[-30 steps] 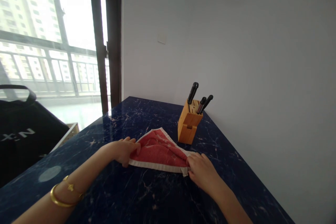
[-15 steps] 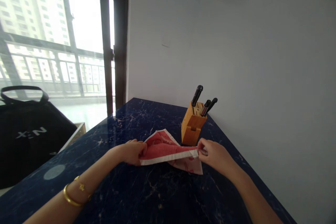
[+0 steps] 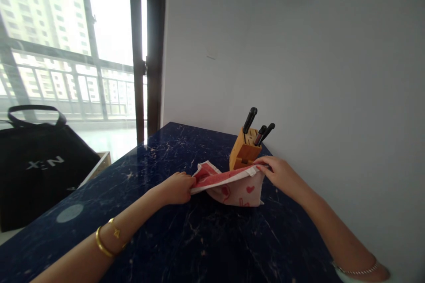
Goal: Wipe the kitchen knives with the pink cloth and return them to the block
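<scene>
A red cloth with a white border point(image 3: 232, 183) lies on the dark blue marbled tabletop point(image 3: 186, 234). My left hand point(image 3: 177, 187) is closed on its left corner, low on the table. My right hand point(image 3: 278, 172) pinches the right corner and holds it lifted, so the pale underside with red hearts hangs down. A wooden knife block point(image 3: 244, 152) with three black handles stands just behind the cloth, close to my right hand.
A grey wall runs along the table's right and far sides. A black bag point(image 3: 40, 163) sits off the table's left edge, beside a light wooden frame. Large windows with a dark door frame point(image 3: 146, 48) stand behind on the left.
My right hand has lifted its corner of the cloth up and away toward the knife block, turning the underside into view. My left hand stayed on its corner.
</scene>
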